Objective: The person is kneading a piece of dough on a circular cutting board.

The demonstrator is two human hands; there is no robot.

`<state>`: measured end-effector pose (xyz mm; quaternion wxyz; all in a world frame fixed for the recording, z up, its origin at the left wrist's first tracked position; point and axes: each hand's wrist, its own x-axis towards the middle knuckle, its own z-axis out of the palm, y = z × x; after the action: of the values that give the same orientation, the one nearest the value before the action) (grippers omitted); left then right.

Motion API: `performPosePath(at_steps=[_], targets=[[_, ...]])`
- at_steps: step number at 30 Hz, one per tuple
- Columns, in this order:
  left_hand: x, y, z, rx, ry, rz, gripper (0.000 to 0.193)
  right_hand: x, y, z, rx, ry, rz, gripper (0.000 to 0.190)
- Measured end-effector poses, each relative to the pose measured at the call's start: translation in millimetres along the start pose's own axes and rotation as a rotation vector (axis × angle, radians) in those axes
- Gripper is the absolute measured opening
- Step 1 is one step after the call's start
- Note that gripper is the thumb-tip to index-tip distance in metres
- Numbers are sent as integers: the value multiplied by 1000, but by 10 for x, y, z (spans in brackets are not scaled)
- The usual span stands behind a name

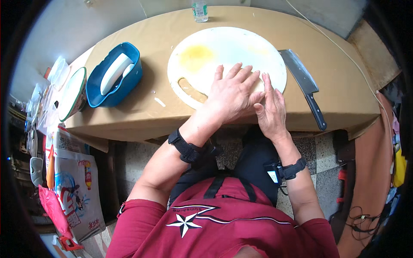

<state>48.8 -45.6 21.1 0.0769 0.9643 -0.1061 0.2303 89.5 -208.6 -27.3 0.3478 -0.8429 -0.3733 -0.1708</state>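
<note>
My left hand (234,90) lies palm down across the front right of a round white plastic cutting board (226,42), its fingers spread. Beside it, my right hand (272,108) stands on edge by the board's front right rim, thumb apart from the fingers. A pale piece (259,85) shows between the two hands; most of it is hidden, so its kind is unclear. Right of the board lies a cleaver (300,72) with a black handle, its blade tip at the board's rim. Yellow stains mark the board's left side.
A blue plastic basin (113,100) at left holds peeled white vegetable pieces (115,72), perhaps radish. Beyond it leans a green-rimmed bowl (72,93). A water bottle (200,12) stands at the back of the brown-covered table (145,80). A white scrap (159,102) lies near the front edge.
</note>
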Motion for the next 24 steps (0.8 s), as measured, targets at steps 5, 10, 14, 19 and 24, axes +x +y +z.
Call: performPosePath(at_steps=[5, 10, 14, 19, 24], targets=[[153, 2, -121, 16, 30, -87, 65, -35, 4, 32, -77, 7, -3, 91], [108, -26, -23, 81, -45, -30, 61, -8, -33, 37, -89, 30, -7, 92], [118, -36, 4, 57, -38, -40, 62, -19, -18, 40, -97, 40, -2, 92], [161, -101, -125, -56, -80, -131, 63, -30, -1, 44, -101, 20, -14, 91], [9, -436, -117, 9, -56, -236, 57, -24, -28, 46, -99, 41, -24, 89]])
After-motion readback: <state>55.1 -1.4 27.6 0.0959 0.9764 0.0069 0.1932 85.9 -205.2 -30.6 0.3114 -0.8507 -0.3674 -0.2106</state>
